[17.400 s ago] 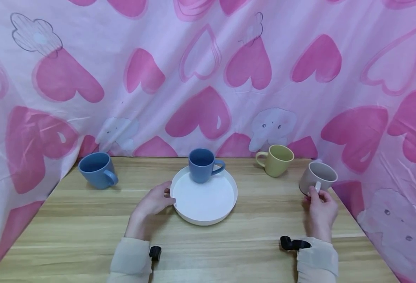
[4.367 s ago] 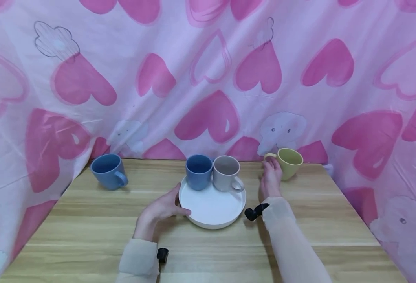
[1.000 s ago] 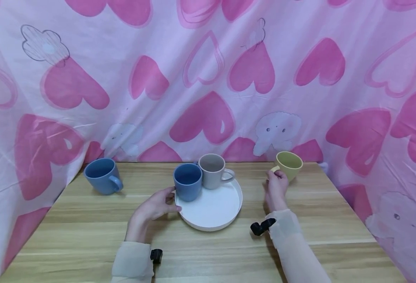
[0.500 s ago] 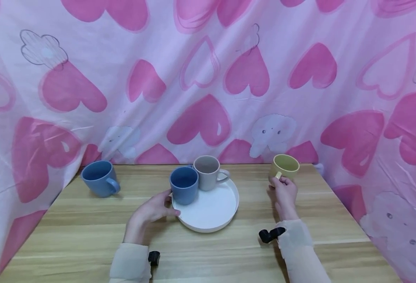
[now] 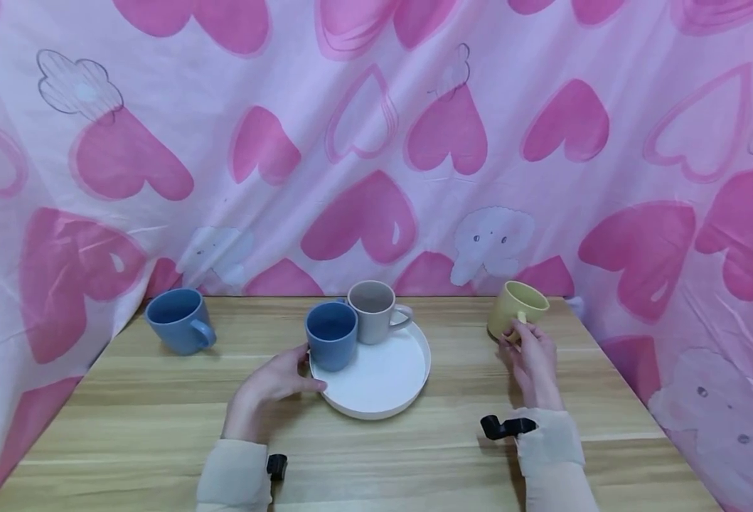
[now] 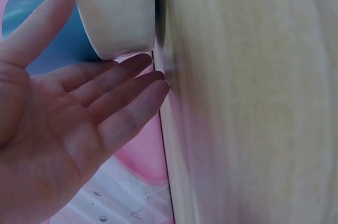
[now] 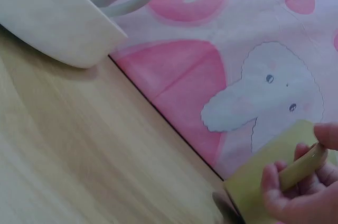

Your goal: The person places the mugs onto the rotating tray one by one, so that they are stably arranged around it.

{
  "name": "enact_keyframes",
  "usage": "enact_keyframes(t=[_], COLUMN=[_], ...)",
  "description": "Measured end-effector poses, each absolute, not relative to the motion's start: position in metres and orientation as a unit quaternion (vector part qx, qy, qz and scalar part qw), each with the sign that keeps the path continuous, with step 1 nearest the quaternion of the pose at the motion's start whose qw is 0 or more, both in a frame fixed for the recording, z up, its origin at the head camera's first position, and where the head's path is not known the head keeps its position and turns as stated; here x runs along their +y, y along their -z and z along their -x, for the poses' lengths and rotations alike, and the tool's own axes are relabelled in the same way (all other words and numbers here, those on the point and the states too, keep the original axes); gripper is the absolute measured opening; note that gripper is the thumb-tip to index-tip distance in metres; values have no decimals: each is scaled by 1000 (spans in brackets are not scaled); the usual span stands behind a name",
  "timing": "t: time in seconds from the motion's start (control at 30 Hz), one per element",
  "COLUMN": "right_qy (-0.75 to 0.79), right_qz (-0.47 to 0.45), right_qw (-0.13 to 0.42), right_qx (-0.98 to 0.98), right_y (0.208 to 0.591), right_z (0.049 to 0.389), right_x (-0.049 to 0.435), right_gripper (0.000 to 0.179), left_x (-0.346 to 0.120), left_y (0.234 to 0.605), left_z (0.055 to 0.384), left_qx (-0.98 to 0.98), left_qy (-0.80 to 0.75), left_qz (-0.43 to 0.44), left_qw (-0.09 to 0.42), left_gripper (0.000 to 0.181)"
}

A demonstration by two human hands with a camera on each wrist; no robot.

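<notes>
In the head view my left hand is at the left side of a round white tray, thumb at the rim. The left wrist view shows its palm open and fingers extended beside the tray wall. On the tray, a blue mug stands at the left, beside a grey mug whose handle points right. Over on the right, my right hand pinches the handle of a yellow-green mug, which leans a little to the right. The blue mug's handle is mostly hidden behind it.
A second blue mug stands at the table's back left, handle toward the front right. The wooden table ends at a pink heart-patterned cloth hanging behind and at both sides. Each sleeve carries a black clip-like mount.
Since the oldest frame, the grey mug has come from the right onto the tray, and the tray's blue mug now sits further left. Lately the yellow-green mug's handle has swung from left to front.
</notes>
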State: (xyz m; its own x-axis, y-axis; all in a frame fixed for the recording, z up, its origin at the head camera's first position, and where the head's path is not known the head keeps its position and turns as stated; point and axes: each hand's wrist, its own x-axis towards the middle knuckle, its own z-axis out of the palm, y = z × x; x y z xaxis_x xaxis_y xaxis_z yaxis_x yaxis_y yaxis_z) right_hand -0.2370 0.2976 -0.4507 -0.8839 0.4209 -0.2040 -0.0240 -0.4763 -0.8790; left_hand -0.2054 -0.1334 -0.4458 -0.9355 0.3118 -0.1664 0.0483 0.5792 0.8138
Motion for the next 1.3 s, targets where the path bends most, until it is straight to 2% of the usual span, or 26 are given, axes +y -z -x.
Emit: enact_keyframes(t=[0.27,0.57,0.87,1.07,1.13,1.3], right_qy=[-849,-851,-830,-802,-798,-785], right_qz=[172,131,90,58,47,23], right_qw=[150,194,205,190,178,134], right_qx=[-477,-470,-510,-564,-574,-605], right_y=[451,432,413,406,407,408], right_z=[231,217,194,181,178,175], right_x=[299,277,252,234,227,212], right_gripper=[19,15,9,12,16,14], left_x=[-135,-139,-136,-133,-133,-133], left_y=[444,444,440,439,438,438], left_z=[204,202,205,205,204,204], left_qx=[883,881,889,885,884,885], left_qy=[-430,-435,-421,-430,-432,-429], left_qz=[-111,-103,-93,-84,-81,-74], left_qw=[151,159,154,157,159,162], left_gripper=[87,73,68,67,68,67])
